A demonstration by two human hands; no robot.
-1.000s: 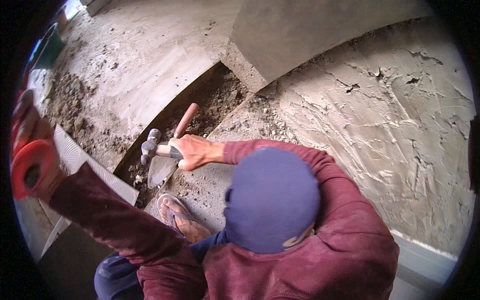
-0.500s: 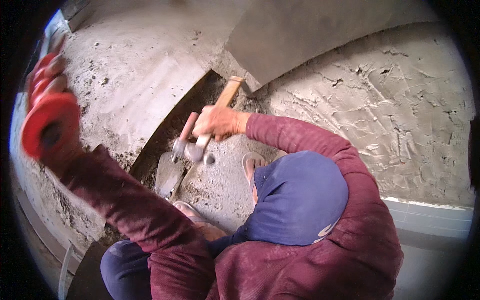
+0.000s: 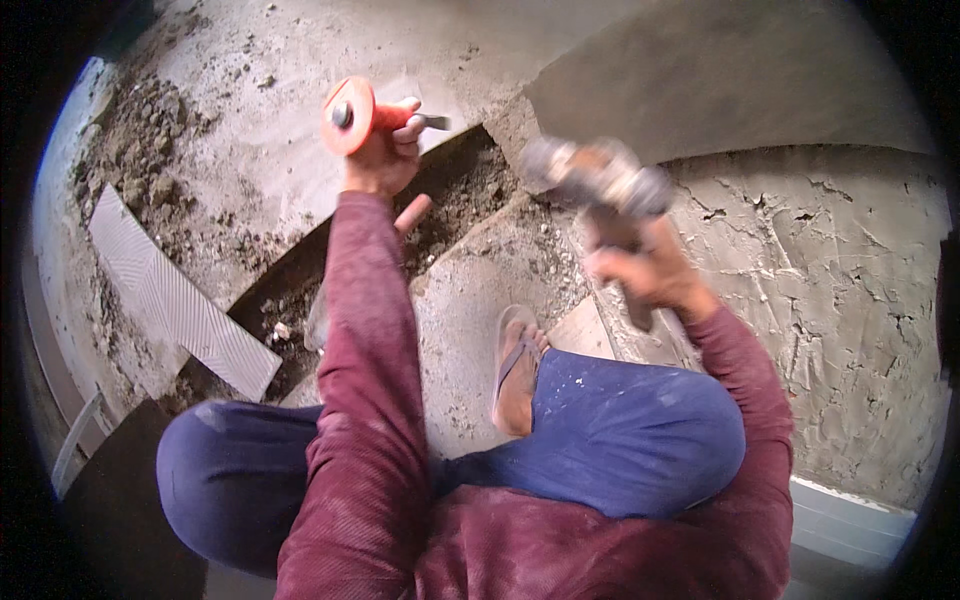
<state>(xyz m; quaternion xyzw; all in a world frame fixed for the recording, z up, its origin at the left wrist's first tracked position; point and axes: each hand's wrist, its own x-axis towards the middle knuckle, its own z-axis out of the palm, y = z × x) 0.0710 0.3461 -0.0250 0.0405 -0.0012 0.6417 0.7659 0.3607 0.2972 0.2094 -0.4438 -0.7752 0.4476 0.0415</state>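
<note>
My left hand is wrapped round the grip of a chisel with a round orange-red hand guard. The chisel's dark tip points right, above the far edge of a long dirt-filled gap between floor slabs. On the right, my right hand grips a hammer, raised with its head up and smeared by motion. Below my left wrist shows the end of a reddish handle; my forearm hides most of that trowel.
A grey strip with combed ridges lies at the left beside loose rubble. Rough, scored mortar covers the right, below a smooth dark grey surface. My sandalled foot rests on the concrete.
My left hand has brought the chisel from the far left to the gap's far edge. My right hand has lifted the hammer up and right from beside the trowel. The view has shifted.
</note>
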